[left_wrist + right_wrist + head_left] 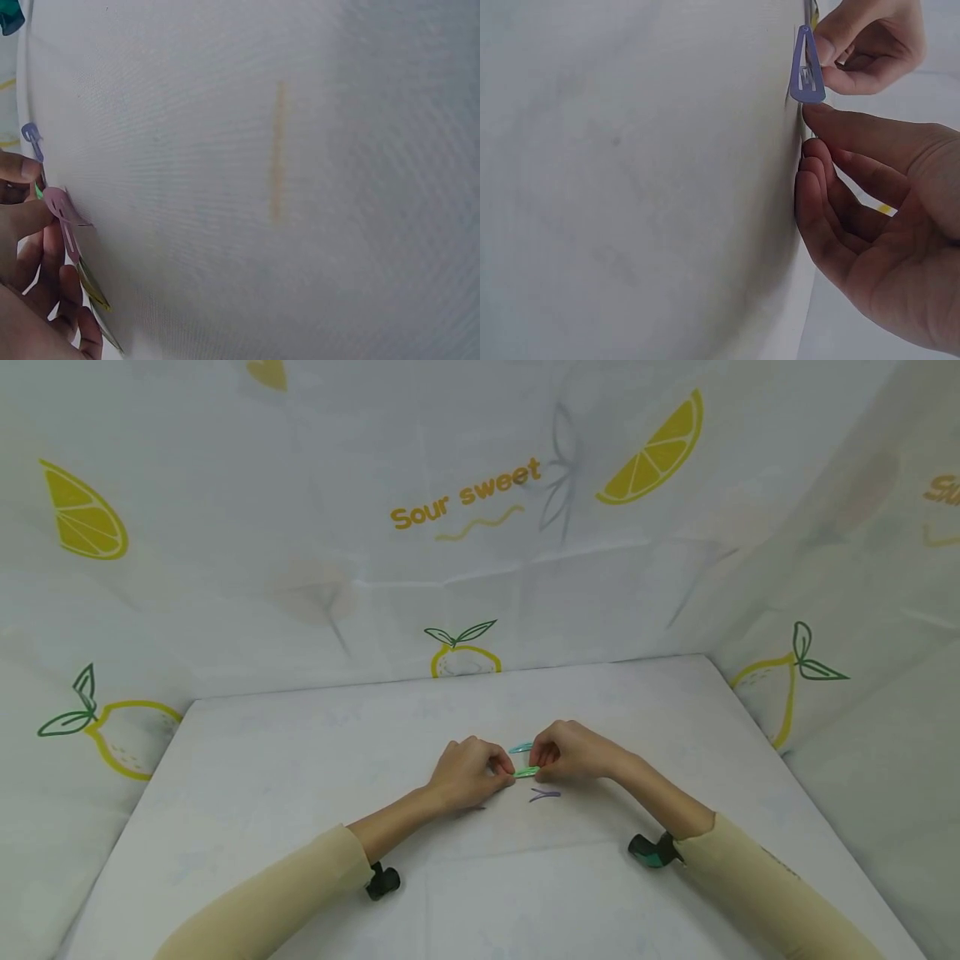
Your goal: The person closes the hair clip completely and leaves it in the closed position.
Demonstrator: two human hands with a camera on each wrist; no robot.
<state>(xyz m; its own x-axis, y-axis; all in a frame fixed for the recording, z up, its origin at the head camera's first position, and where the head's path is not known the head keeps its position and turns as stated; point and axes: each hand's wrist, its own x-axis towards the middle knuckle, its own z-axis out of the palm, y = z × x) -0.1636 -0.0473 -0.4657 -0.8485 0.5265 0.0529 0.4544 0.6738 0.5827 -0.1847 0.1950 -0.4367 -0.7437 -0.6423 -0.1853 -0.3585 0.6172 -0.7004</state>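
Both hands meet over the table around a green snap hair clip [527,772]. My left hand [471,772] pinches its left end between thumb and fingers. At the other end, the fingertips of my right hand [573,752] hold it. Just behind lies a blue hair clip [520,748], partly covered by the right hand. On the near side is a purple hair clip [545,794], opened into a V; the right wrist view shows its triangular frame [808,67]. A pink hair clip [61,206] appears beside the left fingers in the left wrist view, with a yellow clip [94,289] past it.
A white cloth covers the table [300,752]. Behind it hangs a white curtain [337,527] printed with lemons and lettering. Dark wrist cameras sit under the left sleeve [300,885] and the right sleeve [757,885], close over the tabletop.
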